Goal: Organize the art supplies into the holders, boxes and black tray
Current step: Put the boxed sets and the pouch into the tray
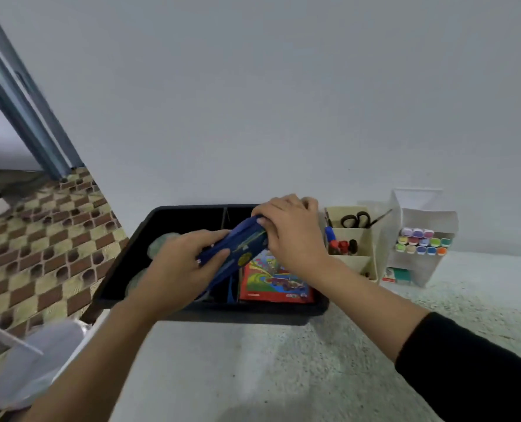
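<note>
While it hangs tilted over the middle of the black plastic tray [253, 312], the dark blue fabric pencil pouch [238, 246] is gripped at both ends. The left hand [186, 266] curls thumb and fingers round its lower, nearer end. The right hand [289, 229] closes over its raised far end, near the tray's back wall. Neither hand holds anything else. The pouch is above the tray, not yet lying in it, and crosses what looks like a divider between the tray's compartments.

Inside the tray, at its right, lies a red picture-covered box [274, 284]. At the tray's left are two round grey-green things, too blurred to name.

To set the pouch down well, I judge it should be levelled and turned to run along one compartment. It should then be lowered beside the red box rather than onto its edge, and released only once it lies flat.

Just right of the tray stands a beige divided holder [365, 239] with black-handled scissors [355, 220] and red and blue markers [343, 246]. Further right of the tray is a clear plastic box [420, 214] of pastel-capped markers [422, 242]. All rest on the pale speckled desk [283, 360].
</note>
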Motion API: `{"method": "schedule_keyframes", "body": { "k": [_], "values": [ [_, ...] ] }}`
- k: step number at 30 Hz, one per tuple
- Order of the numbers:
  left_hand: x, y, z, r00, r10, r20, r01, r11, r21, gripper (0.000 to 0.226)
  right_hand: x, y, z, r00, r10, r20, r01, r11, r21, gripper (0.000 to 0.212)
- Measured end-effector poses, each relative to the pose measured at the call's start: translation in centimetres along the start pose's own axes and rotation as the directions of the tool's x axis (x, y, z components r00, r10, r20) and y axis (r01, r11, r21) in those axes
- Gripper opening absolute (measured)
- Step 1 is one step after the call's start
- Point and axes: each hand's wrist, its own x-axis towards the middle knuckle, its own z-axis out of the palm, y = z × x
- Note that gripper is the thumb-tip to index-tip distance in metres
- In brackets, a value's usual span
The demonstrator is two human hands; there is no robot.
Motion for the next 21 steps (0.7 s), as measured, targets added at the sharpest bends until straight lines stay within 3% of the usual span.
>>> {"method": "schedule_keyframes", "body": {
  "k": [4,7,11,14,21],
  "values": [
    [1.4,-1.3,2.0,0.999,-0.034,0.012,0.033,0.992,0.124,0.017,3.7,-0.7,4.5,0.97,0.194,0.144,-0.208,0.974,0.093,0.018],
    [2.0,-1.9,3.8,0.995,-0.103,0.007,0.103,0.994,0.04,0.009,4.7,-0.5,7.0,0.923,0.261,0.281,-0.311,0.938,0.152,0.021],
    [2.7,-1.6,5.8,0.992,-0.12,0.043,0.124,0.987,-0.106,0.015,5.0,0.4,9.1,0.897,0.296,0.329,-0.358,0.923,0.143,0.028],
    [2.9,-1.7,6.8,0.986,-0.133,0.099,0.145,0.981,-0.127,0.014,4.5,1.7,9.7,0.889,0.284,0.359,-0.337,0.937,0.093,0.026],
    [0.5,-3.9,7.0,0.982,-0.089,0.166,0.078,0.994,0.076,0.02,1.9,1.4,10.8,0.891,0.042,0.453,-0.095,0.991,0.095,0.024]
  ]
}}
